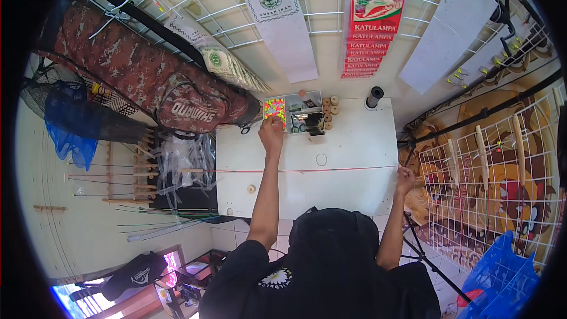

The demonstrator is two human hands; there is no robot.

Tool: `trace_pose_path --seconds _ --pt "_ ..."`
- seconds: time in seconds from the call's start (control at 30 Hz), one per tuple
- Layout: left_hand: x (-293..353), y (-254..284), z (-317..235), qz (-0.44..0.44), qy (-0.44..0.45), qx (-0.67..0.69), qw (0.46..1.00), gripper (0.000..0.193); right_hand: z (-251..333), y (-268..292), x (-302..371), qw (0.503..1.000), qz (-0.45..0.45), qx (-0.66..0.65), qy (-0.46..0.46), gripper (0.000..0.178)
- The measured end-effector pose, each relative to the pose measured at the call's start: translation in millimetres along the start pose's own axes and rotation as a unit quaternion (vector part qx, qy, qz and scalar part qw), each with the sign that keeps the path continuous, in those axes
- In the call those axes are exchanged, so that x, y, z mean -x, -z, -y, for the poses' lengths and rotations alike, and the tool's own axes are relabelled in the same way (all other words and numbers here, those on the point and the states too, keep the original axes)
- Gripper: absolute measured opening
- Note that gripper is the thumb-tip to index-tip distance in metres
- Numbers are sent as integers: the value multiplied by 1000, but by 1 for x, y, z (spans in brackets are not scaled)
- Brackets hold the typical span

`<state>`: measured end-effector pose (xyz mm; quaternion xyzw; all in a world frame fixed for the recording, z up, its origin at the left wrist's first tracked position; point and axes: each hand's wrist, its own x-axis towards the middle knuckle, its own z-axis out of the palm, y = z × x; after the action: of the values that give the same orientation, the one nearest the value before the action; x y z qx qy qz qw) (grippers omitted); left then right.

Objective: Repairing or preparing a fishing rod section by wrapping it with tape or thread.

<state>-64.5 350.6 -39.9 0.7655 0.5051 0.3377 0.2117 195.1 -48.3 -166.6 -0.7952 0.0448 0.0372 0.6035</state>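
Note:
Across the white table (354,201) runs a thin red fishing rod (307,171), its wooden handle (190,171) lying past the table's left edge. My right hand (405,181) is closed around its thin right end, just beyond the table's right edge. At the far side of the table, my left hand (271,134) reaches to a small tray of bright pink, yellow and green pieces (275,106). Its fingers are drawn together over the tray's near part; whatever is between them is too small to make out.
Beside the tray sits a grey divided box (310,99) with small supplies, then wooden spools (331,106) and a dark cylinder (374,97). Scissors (245,130), a ring-shaped line (321,159) and a small spool (251,189) lie about. A tripod (416,236) stands right.

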Motion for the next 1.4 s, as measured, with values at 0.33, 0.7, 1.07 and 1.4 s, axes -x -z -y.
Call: trace_pose_path --seconds 0.33,0.7,1.07,1.4 --pt "123 22 -66 205 86 281 934 17 87 16 37 982 97 148 65 20" --pt "207 48 -97 384 104 313 862 19 118 52 57 978 176 26 104 19" --pt "212 52 -164 412 119 391 815 20 173 68 87 953 259 -32 155 28" --pt "211 1 -227 408 145 504 747 17 206 82 79 905 389 -69 160 22"
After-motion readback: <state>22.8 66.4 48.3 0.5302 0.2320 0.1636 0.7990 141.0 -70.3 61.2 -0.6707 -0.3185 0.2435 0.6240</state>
